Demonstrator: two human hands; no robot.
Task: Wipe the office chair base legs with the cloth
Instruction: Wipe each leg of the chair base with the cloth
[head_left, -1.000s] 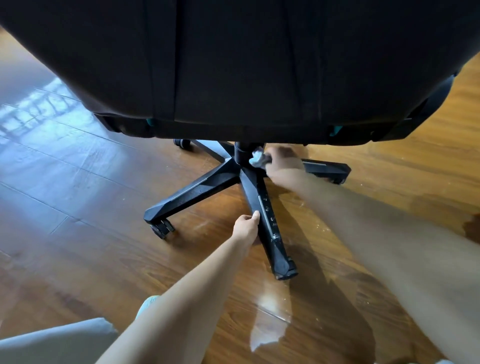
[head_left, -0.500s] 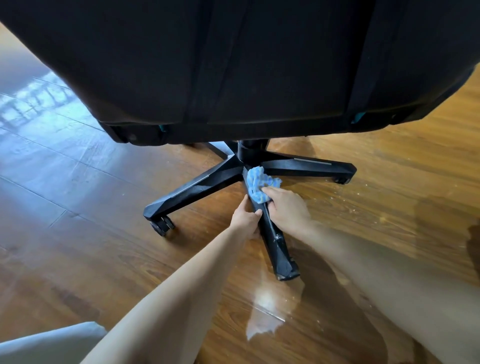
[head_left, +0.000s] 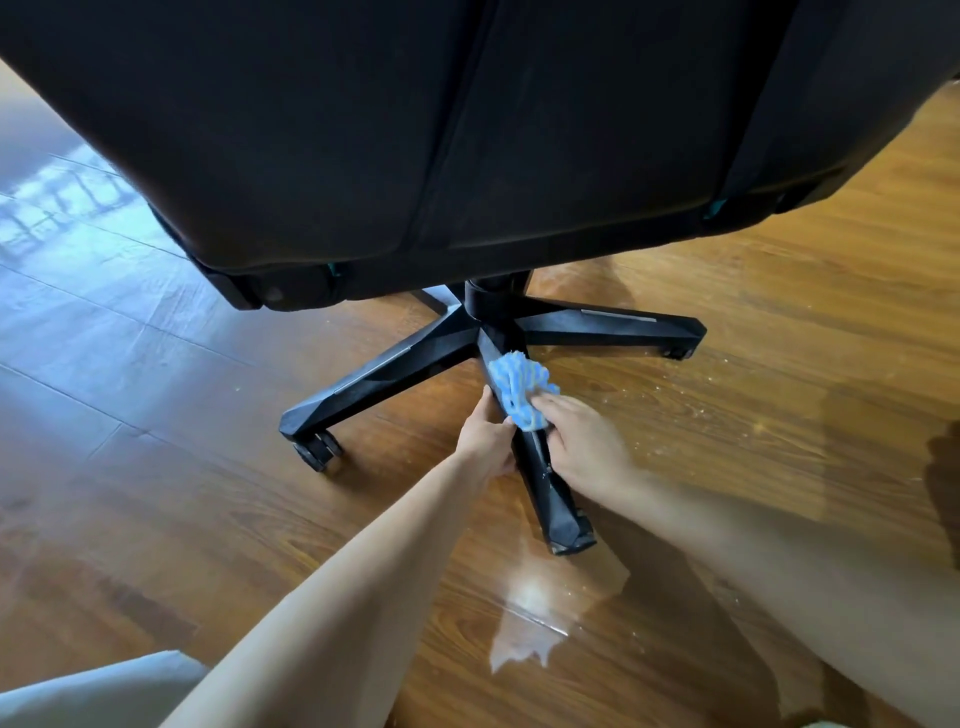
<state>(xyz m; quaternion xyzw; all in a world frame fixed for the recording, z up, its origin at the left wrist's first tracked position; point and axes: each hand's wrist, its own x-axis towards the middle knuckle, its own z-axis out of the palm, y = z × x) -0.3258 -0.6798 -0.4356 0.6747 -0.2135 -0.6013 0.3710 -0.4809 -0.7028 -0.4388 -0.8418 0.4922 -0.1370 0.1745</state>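
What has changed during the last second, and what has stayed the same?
The right hand, holding the cloth, moved from the hub down the near leg, toward the person. The left hand stayed gripping that leg; the chair base did not move.

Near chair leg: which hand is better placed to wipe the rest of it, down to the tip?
Right. The right hand holds the blue cloth on the near leg; the left hand only grips that leg's side, without cloth, probably steadying it.

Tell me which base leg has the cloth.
The front leg, nearest the camera: right hand holds the blue cloth there. Left leg and right leg are bare.
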